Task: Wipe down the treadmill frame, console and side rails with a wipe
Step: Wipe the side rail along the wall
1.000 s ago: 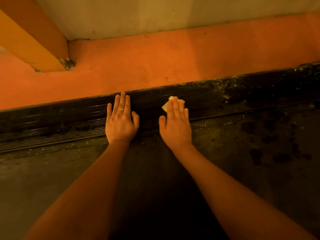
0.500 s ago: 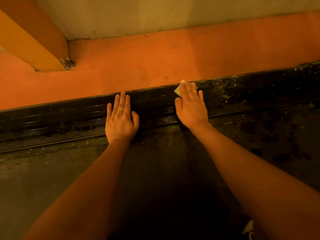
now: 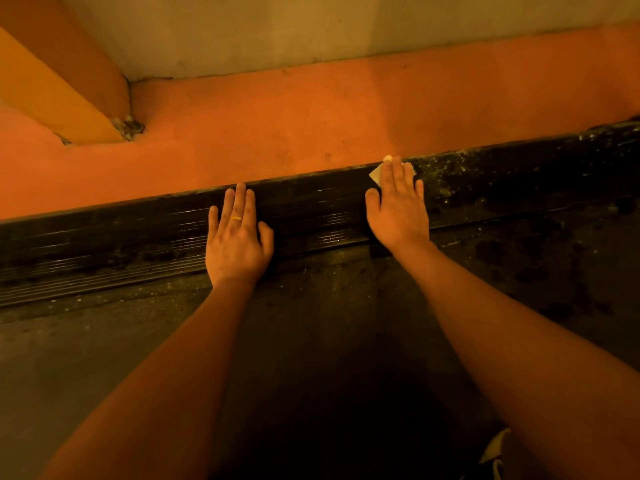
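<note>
A black ribbed side rail [image 3: 311, 209] of the treadmill runs across the view from lower left to upper right. Its right stretch is speckled with dust. My left hand [image 3: 237, 237], wearing a ring, rests flat on the rail with straight fingers. My right hand [image 3: 398, 206] presses a pale wipe [image 3: 376, 174] flat against the rail's far edge; only the wipe's corners show past the fingers. The dark treadmill belt [image 3: 311, 341] lies below the rail, under both forearms.
An orange floor [image 3: 311, 126] stretches beyond the rail up to a pale wall [image 3: 311, 26]. A yellow-orange post [image 3: 62, 98] meets the floor at the upper left. Dark stains mark the belt at the right. A small pale shape [image 3: 495, 452] shows at the bottom right edge.
My right hand has slid the wipe along the rail to the right and toward its far edge. My left hand has stayed in place.
</note>
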A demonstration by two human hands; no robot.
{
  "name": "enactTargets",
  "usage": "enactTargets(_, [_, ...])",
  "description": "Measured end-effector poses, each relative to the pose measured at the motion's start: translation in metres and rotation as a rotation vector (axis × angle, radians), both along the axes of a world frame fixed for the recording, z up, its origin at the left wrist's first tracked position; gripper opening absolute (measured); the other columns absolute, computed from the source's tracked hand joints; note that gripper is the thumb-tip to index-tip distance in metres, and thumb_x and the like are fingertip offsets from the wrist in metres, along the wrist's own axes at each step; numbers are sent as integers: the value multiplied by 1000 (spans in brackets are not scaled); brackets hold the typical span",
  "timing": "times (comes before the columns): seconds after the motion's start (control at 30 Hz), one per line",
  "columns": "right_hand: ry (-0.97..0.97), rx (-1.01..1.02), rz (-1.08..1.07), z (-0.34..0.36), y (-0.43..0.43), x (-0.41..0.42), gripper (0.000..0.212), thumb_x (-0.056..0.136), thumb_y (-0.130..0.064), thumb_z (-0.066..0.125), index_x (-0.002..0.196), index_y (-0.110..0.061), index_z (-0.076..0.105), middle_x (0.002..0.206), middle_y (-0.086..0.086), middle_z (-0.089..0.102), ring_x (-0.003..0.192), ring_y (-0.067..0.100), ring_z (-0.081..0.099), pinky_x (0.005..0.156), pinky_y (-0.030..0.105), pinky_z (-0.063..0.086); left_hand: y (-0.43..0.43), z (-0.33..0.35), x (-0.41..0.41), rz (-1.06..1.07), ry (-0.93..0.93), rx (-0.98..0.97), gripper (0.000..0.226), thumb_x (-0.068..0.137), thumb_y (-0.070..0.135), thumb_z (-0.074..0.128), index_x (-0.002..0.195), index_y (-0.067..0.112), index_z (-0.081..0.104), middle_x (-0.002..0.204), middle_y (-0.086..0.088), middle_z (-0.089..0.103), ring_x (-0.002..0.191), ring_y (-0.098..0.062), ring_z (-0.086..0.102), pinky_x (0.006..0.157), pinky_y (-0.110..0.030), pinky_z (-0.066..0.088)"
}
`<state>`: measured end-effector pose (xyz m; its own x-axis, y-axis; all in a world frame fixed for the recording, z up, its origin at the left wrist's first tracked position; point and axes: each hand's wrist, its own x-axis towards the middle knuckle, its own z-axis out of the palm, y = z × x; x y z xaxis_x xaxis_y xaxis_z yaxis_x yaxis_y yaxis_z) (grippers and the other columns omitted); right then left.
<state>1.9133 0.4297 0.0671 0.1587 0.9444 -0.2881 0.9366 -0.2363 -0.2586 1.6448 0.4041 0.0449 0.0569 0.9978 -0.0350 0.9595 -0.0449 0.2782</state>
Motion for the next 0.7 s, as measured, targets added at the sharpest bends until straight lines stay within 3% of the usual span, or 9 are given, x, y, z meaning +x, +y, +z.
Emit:
enactTargets(0.2, [41,-43,12,1,0,2,67,105,-40,22,159,-10,-4,167,7,-10,153,24,-12,124,40,-6,0,3,0,-12,5,-30,64,101,36,27,158,10,25,166,-7,18,155,-21,10,126,-43,4])
enactTargets(0.47, [-31,-173,430,18,-14,52,69,106,-45,22,158,-10,-8,165,8,-17,153,23,-14,125,39,-4,6,22,33,54,55,-173,58,106,24,32,159,7,18,168,-8,8,155,-23,3,126,-46,7])
enactTargets(0.6, [-39,-242,668,28,-35,92,71,105,-47,24,158,-14,-8,165,4,-17,152,18,-15,123,35,-6,10,20,92,-51,-1,-160,57,107,25,33,159,8,19,168,-7,8,156,-22,2,125,-46,4])
enactTargets(0.7, [-58,-262,713,27,-43,114,71,105,-48,27,159,-18,-9,165,1,-19,151,15,-17,120,32,-8,12,14,137,-185,-7,-124,58,107,28,34,159,8,20,168,-5,8,156,-21,3,124,-47,3])
